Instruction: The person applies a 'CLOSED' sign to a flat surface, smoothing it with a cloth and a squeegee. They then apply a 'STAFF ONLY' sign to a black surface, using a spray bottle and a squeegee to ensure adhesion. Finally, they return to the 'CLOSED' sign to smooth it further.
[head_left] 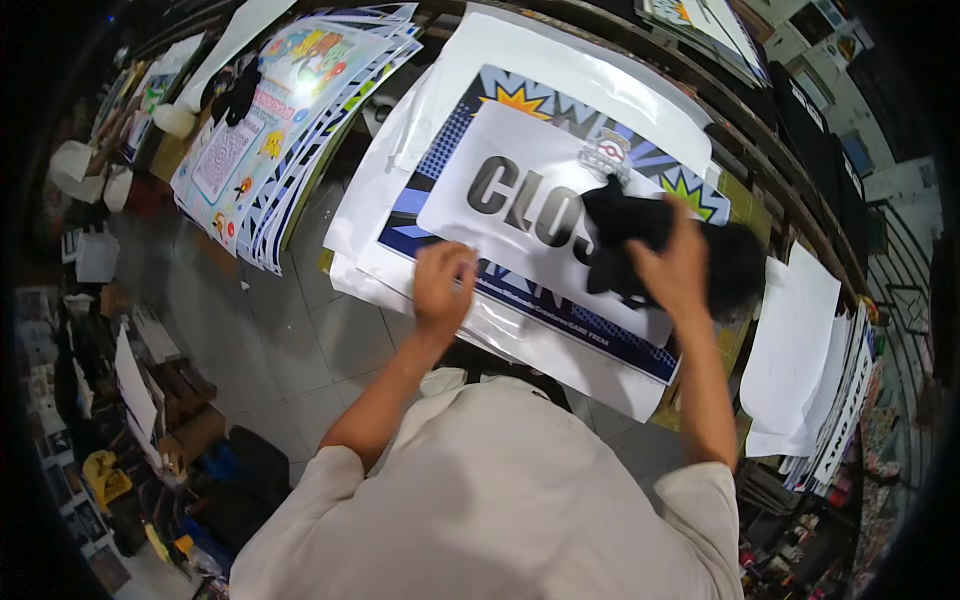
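A printed sign point(500, 135) with large dark letters on white and a blue border with starburst shapes lies slanted across the table in front of me. My right hand point(672, 262) grips a black cloth point(735, 262), bunched up and blurred at its right end, over the right half of the sign. The cloth hides part of the lettering. By the sign's lower left edge is my left hand point(443, 285), its fingers curled in; whether anything is pinched in them is hidden. Under the sign spread larger white sheets point(375, 205).
To the left lies a stack of colourful printed posters point(290, 110), with a dark cloth point(238, 92) on it. White sheets point(795, 340) top another pile at the right. Boxes and clutter point(190, 430) stand on the tiled floor point(290, 335) at lower left.
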